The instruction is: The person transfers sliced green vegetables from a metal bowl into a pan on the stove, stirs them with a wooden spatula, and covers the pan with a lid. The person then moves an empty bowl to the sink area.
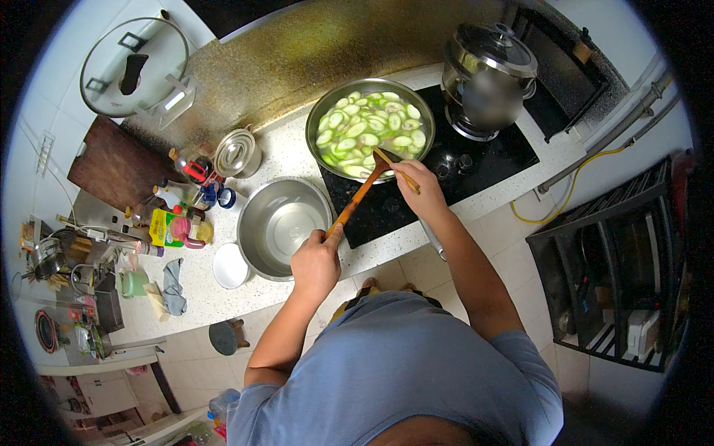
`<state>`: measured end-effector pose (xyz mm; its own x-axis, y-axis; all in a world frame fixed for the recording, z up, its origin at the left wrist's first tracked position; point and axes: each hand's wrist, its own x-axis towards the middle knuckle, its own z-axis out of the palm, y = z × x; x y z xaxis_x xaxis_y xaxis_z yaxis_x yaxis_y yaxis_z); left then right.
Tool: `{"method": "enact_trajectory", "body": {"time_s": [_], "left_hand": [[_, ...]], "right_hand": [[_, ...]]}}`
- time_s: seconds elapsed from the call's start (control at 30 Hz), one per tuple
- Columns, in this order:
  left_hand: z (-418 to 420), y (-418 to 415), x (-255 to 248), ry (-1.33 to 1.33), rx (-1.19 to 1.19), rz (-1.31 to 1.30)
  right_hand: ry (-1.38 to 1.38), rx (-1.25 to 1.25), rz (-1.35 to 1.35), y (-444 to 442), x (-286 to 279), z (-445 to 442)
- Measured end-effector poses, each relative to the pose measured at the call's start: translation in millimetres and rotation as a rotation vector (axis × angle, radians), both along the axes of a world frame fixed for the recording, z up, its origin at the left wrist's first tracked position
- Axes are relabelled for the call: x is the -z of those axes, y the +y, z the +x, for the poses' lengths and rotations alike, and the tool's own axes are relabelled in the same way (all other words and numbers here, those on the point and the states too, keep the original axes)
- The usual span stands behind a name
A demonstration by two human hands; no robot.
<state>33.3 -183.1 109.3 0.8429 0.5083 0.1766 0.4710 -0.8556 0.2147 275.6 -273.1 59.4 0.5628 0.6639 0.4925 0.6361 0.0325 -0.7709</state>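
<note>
A wide steel pan [310,139] on the cooktop holds pale green, oval vegetable slices [357,129] in cloudy liquid. My left hand [317,262] grips the long handle of a wooden-handled spatula [357,196], whose dark head is at the pan's near right edge. My right hand [419,187] holds light wooden chopsticks [410,181] close against the spatula's head. The pan's metal handle [433,240] runs below my right forearm. Just left of the cooktop stands a large metal pot [245,223] with a little clear liquid at its bottom.
A lidded steel pot [457,78] stands on the right of the black glass cooktop [368,223]. Left on the counter are a white bowl [231,266], a lidded metal container [238,153], several bottles and a grey cloth [174,287]. A glass lid [135,67] hangs on the wall.
</note>
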Motion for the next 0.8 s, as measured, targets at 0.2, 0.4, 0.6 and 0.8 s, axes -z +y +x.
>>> {"method": "enact_trajectory", "body": {"time_s": [0.2,0.4,0.6,0.8], "left_hand": [[-4,2,5,-0.046,-0.011,0.027],[-9,5,16,-0.137,-0.022,0.043],[-11,9,23,-0.161,-0.042,0.048],[-12,12,30,-0.227,-0.019,0.059]], "right_hand": [[0.213,0.086,0.051,-2,7,19],[0.524,0.150,0.088,-17,7,40],[0.630,0.087,0.146,-8,-8,44],[0.381,0.144,0.030,-23,6,35]]}}
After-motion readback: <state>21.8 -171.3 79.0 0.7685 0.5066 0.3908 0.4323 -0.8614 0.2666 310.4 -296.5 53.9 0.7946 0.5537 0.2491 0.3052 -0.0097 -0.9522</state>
